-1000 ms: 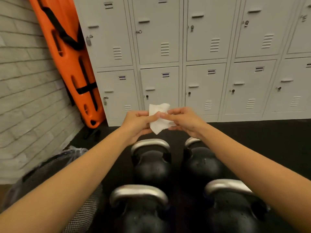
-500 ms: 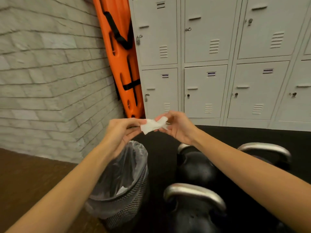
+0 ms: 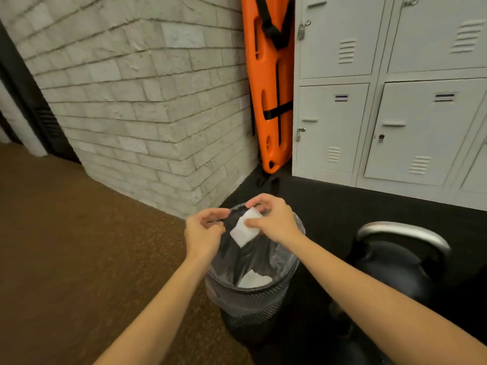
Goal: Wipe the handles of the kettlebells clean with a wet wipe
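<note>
Since the previous frame, your view has swung left and down: the mesh wastebasket (image 3: 253, 299) now sits directly below your hands, and only one kettlebell (image 3: 395, 262) is left in view, where several showed before. Both hands have moved from in front of the lockers to a position over the basket opening.

Your right hand (image 3: 274, 219) holds the wet wipe (image 3: 243, 230). The thumb and curled fingers pinch its upper edge, and the white sheet hangs down from them over the basket mouth. Your left hand (image 3: 204, 230) is just beside it, fingers loosely curled. Whether its fingertips touch the wipe cannot be told; they appear to be apart from it and to hold nothing.

The wastebasket is black mesh, lined with a clear plastic bag (image 3: 290, 256). A crumpled white wipe (image 3: 254, 280) already lies inside at the bottom.

The kettlebell stands on the black floor mat (image 3: 342, 204) to the right of the basket. Its body is black and its handle (image 3: 405, 234) is bright metal.

Beyond, a brown carpet (image 3: 79, 246) covers the floor on the left. A pale brick wall (image 3: 145, 88) forms a corner behind the basket. An orange spine board (image 3: 268, 83) with black straps leans upright between the wall and the grey lockers (image 3: 395, 101). The locker doors carry small dark label strips, but no writing on them is legible.
</note>
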Action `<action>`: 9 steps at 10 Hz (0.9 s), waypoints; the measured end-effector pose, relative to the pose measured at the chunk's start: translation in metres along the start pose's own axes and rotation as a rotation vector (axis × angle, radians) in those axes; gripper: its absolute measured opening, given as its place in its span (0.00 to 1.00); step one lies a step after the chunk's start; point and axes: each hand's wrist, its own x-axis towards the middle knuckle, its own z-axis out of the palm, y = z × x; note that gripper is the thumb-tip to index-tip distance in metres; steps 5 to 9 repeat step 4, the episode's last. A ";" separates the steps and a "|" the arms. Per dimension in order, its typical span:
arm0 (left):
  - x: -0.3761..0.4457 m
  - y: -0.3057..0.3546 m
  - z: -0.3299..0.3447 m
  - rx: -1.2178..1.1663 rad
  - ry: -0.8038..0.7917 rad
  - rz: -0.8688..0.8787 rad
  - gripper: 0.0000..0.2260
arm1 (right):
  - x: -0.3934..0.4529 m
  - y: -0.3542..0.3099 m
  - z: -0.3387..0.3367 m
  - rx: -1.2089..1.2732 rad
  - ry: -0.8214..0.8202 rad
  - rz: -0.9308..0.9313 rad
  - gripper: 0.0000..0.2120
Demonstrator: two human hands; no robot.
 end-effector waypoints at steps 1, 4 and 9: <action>0.009 -0.009 0.003 0.019 0.034 0.000 0.18 | 0.007 0.019 0.011 -0.212 -0.149 0.027 0.14; 0.033 0.019 0.043 0.154 -0.084 0.084 0.20 | 0.045 0.022 -0.017 -0.079 -0.143 0.172 0.09; 0.033 0.019 0.043 0.154 -0.084 0.084 0.20 | 0.045 0.022 -0.017 -0.079 -0.143 0.172 0.09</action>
